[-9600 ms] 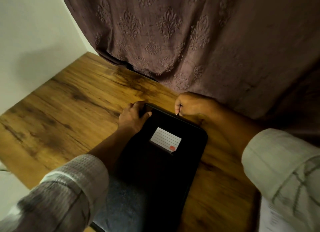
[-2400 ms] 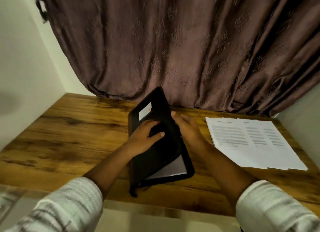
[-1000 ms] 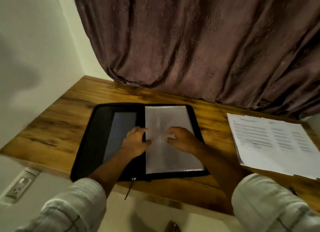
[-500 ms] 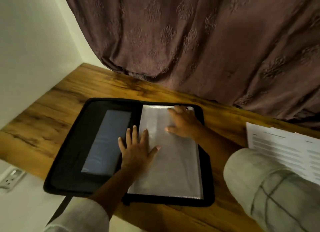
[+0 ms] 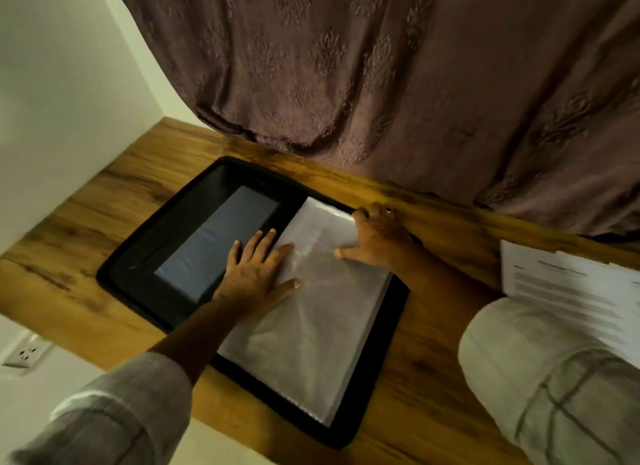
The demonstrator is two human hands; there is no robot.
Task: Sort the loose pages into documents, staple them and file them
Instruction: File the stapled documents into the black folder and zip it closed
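Moved: R hand (image 5: 375,237) has slid out to the far corner of the clear sleeve (image 5: 311,319), at 1 o'clock of the folder (image 5: 114,274); half a sec ago it lay nearer the sleeve's top middle.
L hand (image 5: 254,274): flat, fingers straight and spread, pressing across the folder's spine. The thumb and one finger are on the clear sleeve, the other fingers reach the grey pocket (image 5: 214,246).
R hand grip: fingers curl over the sleeve's far corner and the thumb stretches along the top, so it grips that corner. A ring (image 5: 388,210) shows on one finger.
Folder: black, zip type, open flat at the table (image 5: 104,222) centre, w/ the grey pocket at 9 o'clock and the clear sleeve at 3.
Pages (image 5: 571,291): printed, fanned in a loose pile at 3 o'clock of the folder, well apart from it; the right cuff (image 5: 554,378) covers the near part.
Curtain (image 5: 381,83): brown, patterned, hangs at 12 o'clock and touches the table's back edge.
Socket (image 5: 26,352): on the wall at 8 o'clock, below the table edge.
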